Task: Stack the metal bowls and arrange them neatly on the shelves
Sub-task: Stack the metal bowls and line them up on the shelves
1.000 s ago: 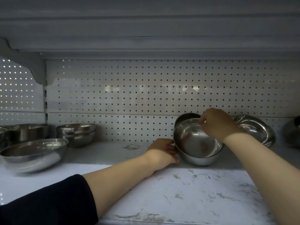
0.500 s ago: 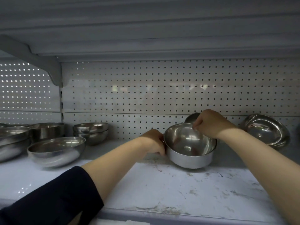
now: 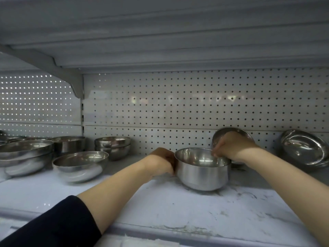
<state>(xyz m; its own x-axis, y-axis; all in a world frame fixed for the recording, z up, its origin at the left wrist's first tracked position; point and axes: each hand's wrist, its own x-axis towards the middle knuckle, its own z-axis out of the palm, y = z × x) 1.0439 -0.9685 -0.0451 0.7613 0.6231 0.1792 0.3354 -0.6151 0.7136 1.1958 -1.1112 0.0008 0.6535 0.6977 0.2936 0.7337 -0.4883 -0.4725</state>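
Observation:
A deep metal bowl [image 3: 202,172] stands upright on the white shelf [image 3: 160,207], right of centre. My left hand [image 3: 161,162] holds its left wall. My right hand [image 3: 231,147] pinches its far right rim, fingers curled over the edge. Behind my right hand another bowl [image 3: 231,131] leans on edge against the pegboard, mostly hidden. A wide shallow bowl [image 3: 304,148] leans tilted at the far right.
On the left stand a shallow bowl [image 3: 80,164], a stack of two small bowls [image 3: 113,146], a deep bowl [image 3: 69,145] and a large stacked pair [image 3: 25,155]. A pegboard back wall [image 3: 178,104] and the shelf above [image 3: 160,32] close the space.
The bowl went from tilted against the back wall to upright on the shelf, drawn forward by both hands. The view shifted right, showing more bowls on the left.

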